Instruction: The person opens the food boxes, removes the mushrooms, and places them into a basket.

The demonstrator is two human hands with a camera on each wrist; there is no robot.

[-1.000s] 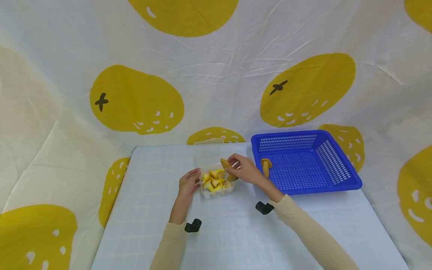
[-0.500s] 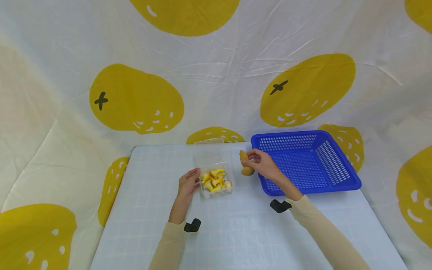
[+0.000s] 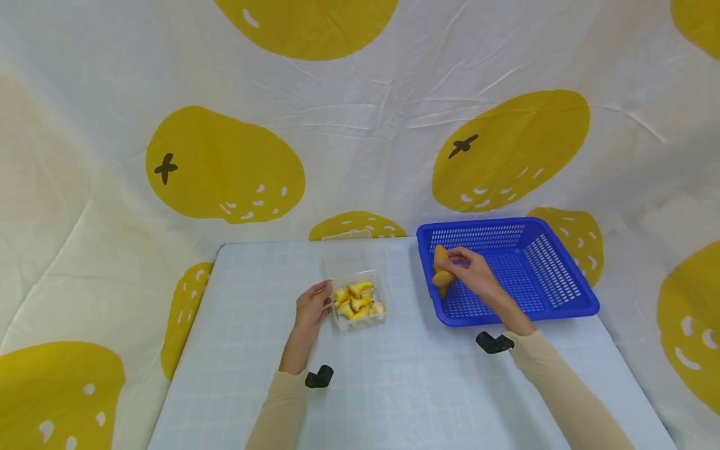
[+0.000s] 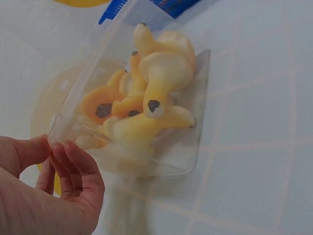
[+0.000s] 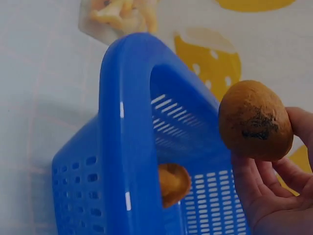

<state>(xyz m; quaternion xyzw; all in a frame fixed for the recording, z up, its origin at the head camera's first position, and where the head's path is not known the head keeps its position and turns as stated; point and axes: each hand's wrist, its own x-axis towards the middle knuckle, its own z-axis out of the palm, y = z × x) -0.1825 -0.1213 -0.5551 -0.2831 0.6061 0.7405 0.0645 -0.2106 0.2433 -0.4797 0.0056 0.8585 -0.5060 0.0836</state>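
My left hand point(image 3: 312, 307) pinches the rim of a clear plastic box point(image 4: 188, 164) between thumb and fingers. Inside the box lie several small yellow mushrooms point(image 3: 359, 305), some with dark stem ends. Over the left side of a blue plastic basket point(image 3: 585, 299), my right hand point(image 3: 475, 273) holds a brown mushroom point(image 5: 254, 120) between thumb and fingers, its rounded end with a dark patch toward the wrist camera. A second brown mushroom point(image 5: 174, 185) lies in the basket below, partly hidden by the rim in the right wrist view.
The box's clear lid point(image 3: 345, 259) is folded back behind it. Both containers stand on a pale checked tablecloth point(image 3: 371, 387). A white cloth point(image 3: 365, 144) with big yellow fruit prints hangs right behind the table.
My right hand has carried the brown mushroom from above the clear box rightward to over the blue basket. My left hand has stayed at the box.
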